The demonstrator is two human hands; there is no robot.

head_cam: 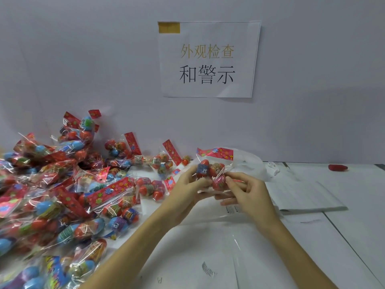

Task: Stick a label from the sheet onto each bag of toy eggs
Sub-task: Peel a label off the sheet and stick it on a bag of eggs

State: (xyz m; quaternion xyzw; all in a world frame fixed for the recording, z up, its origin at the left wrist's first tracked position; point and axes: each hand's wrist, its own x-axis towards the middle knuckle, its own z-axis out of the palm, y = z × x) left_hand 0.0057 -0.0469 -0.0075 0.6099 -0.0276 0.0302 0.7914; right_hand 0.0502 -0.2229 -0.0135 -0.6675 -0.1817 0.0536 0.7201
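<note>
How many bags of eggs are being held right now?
1: the held bag is gripped between the left hand and right hand; the rest lie on the table.

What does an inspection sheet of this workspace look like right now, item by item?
Surface: white table, covered with paper sheets.
Job's things: held bag of toy eggs raised over the table; pile of bags at left; label sheet lying at right.
Clutter: small red object at far right; clear plastic bag behind the hands.
Grippers: left hand and right hand both grip the held bag with their fingers.
Cables: nothing seen.
Surroundings: wall sign taped on a pale wall.
</note>
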